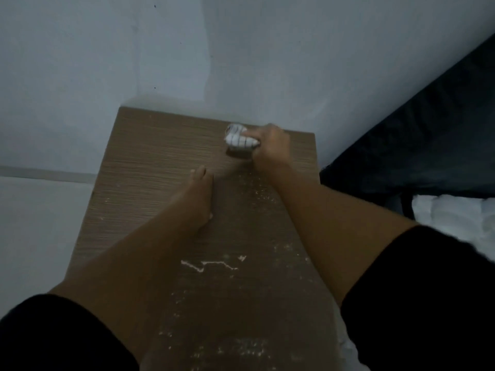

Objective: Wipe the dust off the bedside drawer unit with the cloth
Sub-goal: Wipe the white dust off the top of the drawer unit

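Dust [214, 265] lies in white specks on the near part of my brown bedside drawer unit [150, 167]. My left hand [199, 199] rests flat there, fingers loose and holding nothing. Farther off, by the wall [241, 62], my right hand [270, 145] fingers squeeze the bunched white striped cloth [238, 139] down on the top.

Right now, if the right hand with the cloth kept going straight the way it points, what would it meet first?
Probably the wall. The right hand presses the cloth near the back edge of the drawer unit, with nothing visible between; depth is uncertain.
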Tool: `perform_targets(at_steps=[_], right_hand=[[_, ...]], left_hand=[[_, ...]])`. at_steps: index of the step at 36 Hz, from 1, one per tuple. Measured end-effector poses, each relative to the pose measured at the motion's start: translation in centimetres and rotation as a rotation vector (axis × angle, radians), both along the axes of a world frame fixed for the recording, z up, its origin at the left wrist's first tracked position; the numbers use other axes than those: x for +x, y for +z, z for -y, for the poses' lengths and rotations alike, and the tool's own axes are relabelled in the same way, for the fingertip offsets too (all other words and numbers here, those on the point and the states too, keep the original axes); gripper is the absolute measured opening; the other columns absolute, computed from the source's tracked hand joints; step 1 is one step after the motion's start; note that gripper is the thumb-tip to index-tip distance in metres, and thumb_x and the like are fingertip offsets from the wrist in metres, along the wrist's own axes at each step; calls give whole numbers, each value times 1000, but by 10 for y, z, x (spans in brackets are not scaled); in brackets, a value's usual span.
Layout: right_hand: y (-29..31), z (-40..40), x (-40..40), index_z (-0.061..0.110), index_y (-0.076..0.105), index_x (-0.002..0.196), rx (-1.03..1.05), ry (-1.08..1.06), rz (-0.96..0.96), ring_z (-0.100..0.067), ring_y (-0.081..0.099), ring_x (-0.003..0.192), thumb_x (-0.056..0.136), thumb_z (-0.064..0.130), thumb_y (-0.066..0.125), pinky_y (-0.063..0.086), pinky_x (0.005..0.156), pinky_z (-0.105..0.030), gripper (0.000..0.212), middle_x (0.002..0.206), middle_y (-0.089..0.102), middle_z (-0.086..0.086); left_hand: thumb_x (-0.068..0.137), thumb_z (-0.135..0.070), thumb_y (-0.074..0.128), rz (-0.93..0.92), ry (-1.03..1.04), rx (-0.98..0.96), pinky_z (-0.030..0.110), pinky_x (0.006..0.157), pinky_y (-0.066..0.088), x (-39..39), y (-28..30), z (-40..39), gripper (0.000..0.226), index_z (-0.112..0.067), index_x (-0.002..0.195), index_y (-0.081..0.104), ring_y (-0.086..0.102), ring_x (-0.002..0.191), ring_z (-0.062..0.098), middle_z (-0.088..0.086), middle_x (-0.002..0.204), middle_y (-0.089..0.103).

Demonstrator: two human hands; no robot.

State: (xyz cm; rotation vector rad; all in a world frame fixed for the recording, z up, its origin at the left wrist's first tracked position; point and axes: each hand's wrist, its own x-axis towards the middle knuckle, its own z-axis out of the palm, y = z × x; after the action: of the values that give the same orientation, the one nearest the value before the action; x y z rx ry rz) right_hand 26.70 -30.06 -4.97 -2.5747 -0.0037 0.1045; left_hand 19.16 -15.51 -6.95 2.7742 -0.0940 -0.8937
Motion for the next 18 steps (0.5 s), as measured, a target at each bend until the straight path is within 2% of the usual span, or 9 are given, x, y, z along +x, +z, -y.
perform_targets(at_steps=[5, 8, 10, 12, 14, 18], right_hand=[[-21, 11, 52, 22, 65, 117, -96, 47, 26, -26, 62, 101, 86, 3, 55, 50, 95, -34, 37, 118, 66, -10], [-35, 14, 60, 16, 64, 119, -114, 78, 98, -29, 62, 98, 87, 0, 51, 51, 91, -34, 38, 116, 64, -15], [-45, 14, 63, 8, 64, 118, -50, 61, 88, -32, 60, 98, 89, 2, 50, 50, 88, -35, 33, 114, 62, -19], [-52, 9, 66, 1, 63, 110, 41, -29, 29, -32, 60, 97, 91, 14, 55, 49, 84, -37, 24, 109, 62, -19], [-55, 7, 70, 1, 59, 100, 101, -121, -22, -29, 60, 94, 89, 25, 58, 50, 83, -39, 26, 105, 62, -17], [-62, 10, 67, 5, 61, 111, 8, -50, -67, -28, 56, 99, 85, 11, 55, 46, 83, -33, 27, 110, 58, -14]], left_hand=[[80, -22, 72, -61, -15, 105, 34, 119, 19, 14, -4, 8, 110, -9, 153, -8, -4, 150, 21, 6, 161, -14], [81, -18, 70, -63, -8, 123, 33, 120, 17, 13, -4, 12, 108, -8, 153, -10, -5, 150, 22, 7, 161, -15], [81, -13, 71, -76, 28, 100, 33, 119, 17, 14, -4, 13, 108, -10, 153, -9, -6, 150, 21, 4, 161, -15], [79, -7, 72, -79, 59, 73, 34, 120, 16, 15, -4, 12, 109, -12, 153, -7, -6, 150, 20, 2, 161, -15], [78, -4, 72, -85, 76, 61, 34, 120, 16, 16, -3, 12, 109, -13, 154, -5, -6, 150, 19, 1, 161, -14], [77, -3, 72, -83, 76, 75, 33, 120, 16, 16, -1, 15, 108, -13, 154, -4, -4, 150, 19, 2, 161, -12]])
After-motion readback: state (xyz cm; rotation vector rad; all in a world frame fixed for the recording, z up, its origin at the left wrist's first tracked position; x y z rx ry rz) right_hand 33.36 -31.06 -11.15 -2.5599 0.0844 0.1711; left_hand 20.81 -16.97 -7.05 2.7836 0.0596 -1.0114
